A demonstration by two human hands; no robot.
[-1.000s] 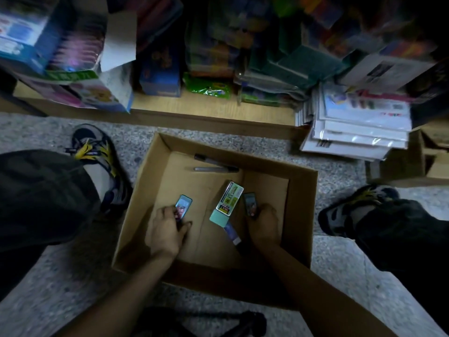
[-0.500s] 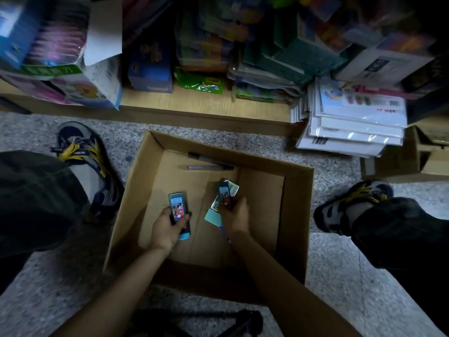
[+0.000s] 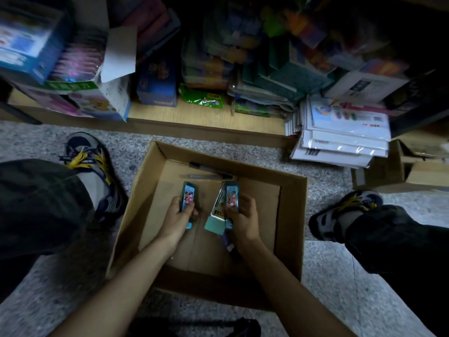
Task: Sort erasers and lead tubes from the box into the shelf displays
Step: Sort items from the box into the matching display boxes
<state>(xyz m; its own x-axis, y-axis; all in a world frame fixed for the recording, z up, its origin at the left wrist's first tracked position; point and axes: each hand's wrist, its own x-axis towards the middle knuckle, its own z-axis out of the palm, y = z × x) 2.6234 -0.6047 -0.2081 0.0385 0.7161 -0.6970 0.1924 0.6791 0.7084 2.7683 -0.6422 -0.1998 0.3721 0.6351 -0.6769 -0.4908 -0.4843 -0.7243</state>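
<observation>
**A blue pack in each hand, low in the box**

The cardboard box (image 3: 291,215) sits open on the speckled floor at the centre of the frame. Inside it, the left hand (image 3: 177,217) has its fingers curled round a blue eraser pack (image 3: 188,198), held upright. Just right of it, the right hand (image 3: 244,218) grasps a second blue pack (image 3: 232,197). A white-and-teal pack (image 3: 217,215) lies against that one; whether the fingers also grip it cannot be told. Two slim tubes (image 3: 209,176) lie along the box's far wall. The wooden shelf (image 3: 194,115) crosses the upper frame, with stacked white packets (image 3: 345,142) at its right end
</observation>
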